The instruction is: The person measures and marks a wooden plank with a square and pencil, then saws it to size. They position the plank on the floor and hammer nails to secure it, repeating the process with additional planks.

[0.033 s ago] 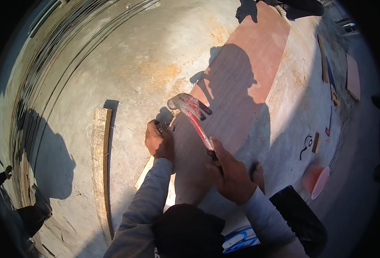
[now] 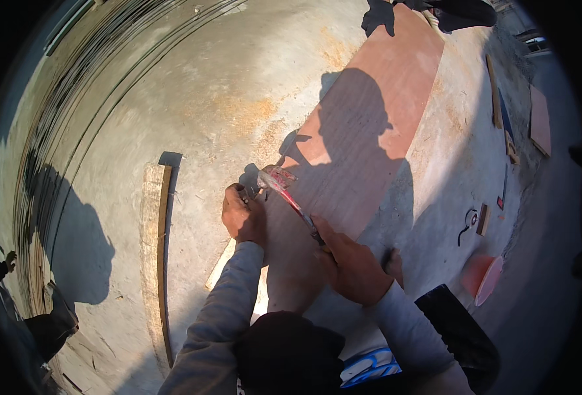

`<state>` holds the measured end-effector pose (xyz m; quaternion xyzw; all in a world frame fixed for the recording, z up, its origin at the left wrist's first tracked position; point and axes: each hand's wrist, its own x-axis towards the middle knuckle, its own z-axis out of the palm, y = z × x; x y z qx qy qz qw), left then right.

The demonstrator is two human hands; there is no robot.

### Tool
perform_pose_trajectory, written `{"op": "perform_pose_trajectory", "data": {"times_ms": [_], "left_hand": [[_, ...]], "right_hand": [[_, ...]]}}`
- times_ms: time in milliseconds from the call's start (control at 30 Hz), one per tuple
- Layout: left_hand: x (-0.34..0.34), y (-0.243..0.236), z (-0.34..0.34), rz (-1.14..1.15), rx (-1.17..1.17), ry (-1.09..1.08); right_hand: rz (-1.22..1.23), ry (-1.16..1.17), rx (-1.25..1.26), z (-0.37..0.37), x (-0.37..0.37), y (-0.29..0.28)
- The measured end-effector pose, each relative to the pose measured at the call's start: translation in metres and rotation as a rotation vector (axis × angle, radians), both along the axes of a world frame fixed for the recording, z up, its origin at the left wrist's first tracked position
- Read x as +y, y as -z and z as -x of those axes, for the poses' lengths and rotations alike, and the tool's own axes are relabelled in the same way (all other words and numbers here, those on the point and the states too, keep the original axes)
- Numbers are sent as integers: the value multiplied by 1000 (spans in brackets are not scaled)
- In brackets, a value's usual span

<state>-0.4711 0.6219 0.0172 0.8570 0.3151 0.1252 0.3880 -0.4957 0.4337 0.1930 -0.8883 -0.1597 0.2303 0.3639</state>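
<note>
"What's been moving?"

"The hammer. Since the earlier frame its head has been dropping toward the left hand, and its shadow has been shifting along with it. The left hand is staying where it was."

"How is the right hand holding on?"

"It's wrapping round the handle, fingers closed, and gripping the hammer firmly. The head is hanging just beside the left fingertips, over the left edge of a reddish-brown panel. Whether it's touching anything, I can't tell."

"And the left?"

"Its fingers are curling in at that same edge. I can't tell if they're pinching something; the spot's too small and shaded. A pale wooden strip is showing below that hand, beside the forearm."

"Where's the panel lying?"

"It's stretching along the concrete floor, away from the person, with the shadow of a head falling across it. Someone else's dark-gloved hand is resting by its far end."

"Anything around?"

"A rough plank is lying to the left, long thin rods are running beyond it, and a pinkish bucket is sitting off to the right."
</note>
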Motion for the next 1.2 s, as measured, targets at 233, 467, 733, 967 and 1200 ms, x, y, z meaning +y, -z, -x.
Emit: {"op": "perform_pose_trajectory", "data": {"times_ms": [233,467,733,967,1200], "left_hand": [[4,9,-4,60,-72,-39],[3,10,-4,117,-148,-73],[7,10,-1,134,-156,-86],[6,12,2,136,-242,-58],[7,14,0,198,-213,-59]], "right_hand": [[-237,161,-213,2,-1,12],[-26,7,4,2,1,19],[-346,254,-83,5,7,21],[-383,453,15,12,7,18],[-98,148,18,11,10,20]]}}
